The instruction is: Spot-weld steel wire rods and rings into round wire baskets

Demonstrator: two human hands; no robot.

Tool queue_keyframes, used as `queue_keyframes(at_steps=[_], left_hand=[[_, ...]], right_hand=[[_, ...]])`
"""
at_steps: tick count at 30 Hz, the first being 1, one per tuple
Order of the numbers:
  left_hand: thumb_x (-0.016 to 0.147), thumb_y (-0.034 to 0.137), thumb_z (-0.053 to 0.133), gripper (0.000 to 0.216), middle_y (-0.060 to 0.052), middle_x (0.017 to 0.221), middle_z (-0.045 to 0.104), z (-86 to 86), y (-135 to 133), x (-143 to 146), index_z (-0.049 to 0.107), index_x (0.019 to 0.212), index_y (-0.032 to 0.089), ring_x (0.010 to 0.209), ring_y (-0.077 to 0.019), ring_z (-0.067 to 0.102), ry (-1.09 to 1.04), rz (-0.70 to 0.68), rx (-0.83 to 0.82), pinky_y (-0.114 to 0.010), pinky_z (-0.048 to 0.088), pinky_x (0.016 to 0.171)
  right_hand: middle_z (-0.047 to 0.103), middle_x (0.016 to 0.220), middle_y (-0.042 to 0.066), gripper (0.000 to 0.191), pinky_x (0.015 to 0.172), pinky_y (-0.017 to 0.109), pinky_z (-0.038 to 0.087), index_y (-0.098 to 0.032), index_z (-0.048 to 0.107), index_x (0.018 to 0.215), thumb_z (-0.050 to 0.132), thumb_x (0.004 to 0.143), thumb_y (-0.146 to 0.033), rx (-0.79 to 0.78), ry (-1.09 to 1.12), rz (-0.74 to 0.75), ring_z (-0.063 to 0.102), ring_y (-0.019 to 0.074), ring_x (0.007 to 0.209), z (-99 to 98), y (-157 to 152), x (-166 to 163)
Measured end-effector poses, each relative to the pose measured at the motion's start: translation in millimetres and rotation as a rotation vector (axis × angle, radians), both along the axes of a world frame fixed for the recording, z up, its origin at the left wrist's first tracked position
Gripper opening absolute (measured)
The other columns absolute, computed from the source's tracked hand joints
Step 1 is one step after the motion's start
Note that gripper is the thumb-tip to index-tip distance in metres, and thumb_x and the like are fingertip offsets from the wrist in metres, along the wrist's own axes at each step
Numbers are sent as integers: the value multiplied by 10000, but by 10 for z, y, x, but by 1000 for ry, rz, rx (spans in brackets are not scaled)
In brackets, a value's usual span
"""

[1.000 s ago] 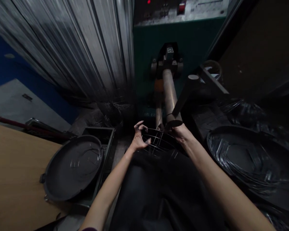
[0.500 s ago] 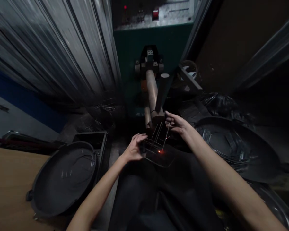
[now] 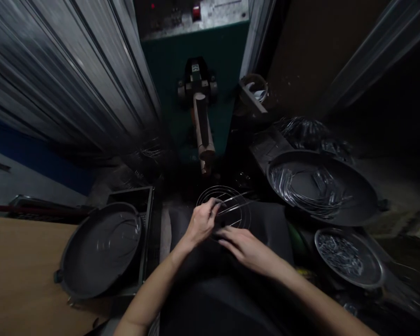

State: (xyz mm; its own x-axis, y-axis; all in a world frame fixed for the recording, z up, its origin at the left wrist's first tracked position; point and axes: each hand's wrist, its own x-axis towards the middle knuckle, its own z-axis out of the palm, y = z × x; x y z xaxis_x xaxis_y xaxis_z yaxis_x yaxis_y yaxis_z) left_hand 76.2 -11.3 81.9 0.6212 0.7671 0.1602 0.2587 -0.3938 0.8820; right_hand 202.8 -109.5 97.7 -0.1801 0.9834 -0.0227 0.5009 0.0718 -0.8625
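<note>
Wire grid (image 3: 235,208), silvery, round, thin rings crossed by straight bars, sits over the black cloth (image 3: 271,224) across the person's lap, just in front of the grey cylindrical metal arm (image 3: 203,128) on the green box-shaped machine (image 3: 227,49). Left hand (image 3: 202,220): thumb and fingertips pinched together on the grid's wire. Right hand (image 3: 243,245): fingers bent at the near edge, just beside the left; too dark from here, can't tell if they grip. Dark round basin (image 3: 80,266) off left, thin wires inside; wide black basin (image 3: 362,203) off right, bent wires piled in it; small round metal bowl (image 3: 374,269) nearer, short metal pieces inside.
</note>
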Motion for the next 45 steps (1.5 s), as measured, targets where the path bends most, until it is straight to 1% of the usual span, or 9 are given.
queue_keyframes(at_steps=[5, 8, 12, 16, 20, 24, 33, 40, 45], left_hand=[[930, 442, 402, 344, -17, 833, 651, 317, 86, -245, 623, 882, 183, 756, -128, 589, -84, -2, -94, -231, 462, 710], [909, 493, 418, 389, -21, 799, 621, 466, 100, -275, 610, 831, 163, 747, -124, 567, -135, -32, -149, -233, 452, 709], [823, 581, 513, 433, 9, 676, 525, 508, 48, -326, 564, 811, 151, 615, -94, 496, -137, -150, -303, -221, 429, 603], [783, 494, 628, 350, 12, 704, 537, 436, -97, -449, 569, 837, 154, 636, -102, 521, -24, -213, -269, -225, 447, 608], [927, 353, 447, 285, -50, 880, 623, 213, -343, -546, 596, 1084, 167, 803, -155, 602, 123, -107, 149, -288, 496, 765], [950, 213, 367, 396, -61, 911, 652, 19, -605, -632, 439, 1337, 171, 795, -147, 629, 311, 17, 422, -255, 520, 742], [888, 27, 376, 324, -71, 961, 698, 44, -1118, -795, 541, 1147, 132, 933, -136, 658, 166, 145, 502, -249, 548, 843], [898, 56, 389, 291, -58, 945, 706, -82, -949, -793, 555, 1123, 135, 841, -117, 674, 206, 211, 521, -215, 556, 774], [945, 134, 345, 342, -70, 1084, 673, -125, -609, -631, 492, 1254, 143, 927, -124, 658, 205, 66, 473, -248, 552, 818]], right_hand=[[633, 1123, 106, 352, 870, 391, 488, -234, 570, 1222, 512, 892, -342, 398, -350, -281, 606, 244, 1024, 446, -272, 682], [610, 1173, 115, 474, 845, 399, 495, -236, 434, 1372, 439, 922, -388, 434, -527, -196, 600, 252, 1033, 543, -273, 840], [666, 985, 76, 394, 743, 328, 511, -210, 492, 1310, 361, 963, -342, 407, -637, -106, 628, 207, 855, 534, -413, 727], [652, 813, 70, 352, 670, 323, 486, -118, 561, 1193, 358, 965, -294, 459, -813, -127, 589, 214, 734, 433, -677, 582], [650, 778, 81, 263, 568, 301, 450, -102, 602, 1083, 414, 940, -217, 526, -933, -209, 603, 216, 698, 274, -834, 592], [663, 848, 85, 330, 617, 280, 469, -122, 540, 1237, 417, 941, -199, 471, -859, -222, 633, 201, 722, 244, -840, 594], [693, 875, 29, 638, 633, 257, 488, -259, 283, 1471, 484, 893, -78, 500, -887, -193, 665, 176, 727, 214, -1164, 435], [669, 1019, 85, 647, 674, 270, 497, -235, 253, 1481, 484, 896, -85, 479, -832, -231, 663, 196, 819, 125, -1029, 433], [667, 879, 45, 541, 654, 246, 472, -194, 350, 1434, 440, 912, -87, 512, -794, -147, 635, 152, 713, 161, -651, 506]])
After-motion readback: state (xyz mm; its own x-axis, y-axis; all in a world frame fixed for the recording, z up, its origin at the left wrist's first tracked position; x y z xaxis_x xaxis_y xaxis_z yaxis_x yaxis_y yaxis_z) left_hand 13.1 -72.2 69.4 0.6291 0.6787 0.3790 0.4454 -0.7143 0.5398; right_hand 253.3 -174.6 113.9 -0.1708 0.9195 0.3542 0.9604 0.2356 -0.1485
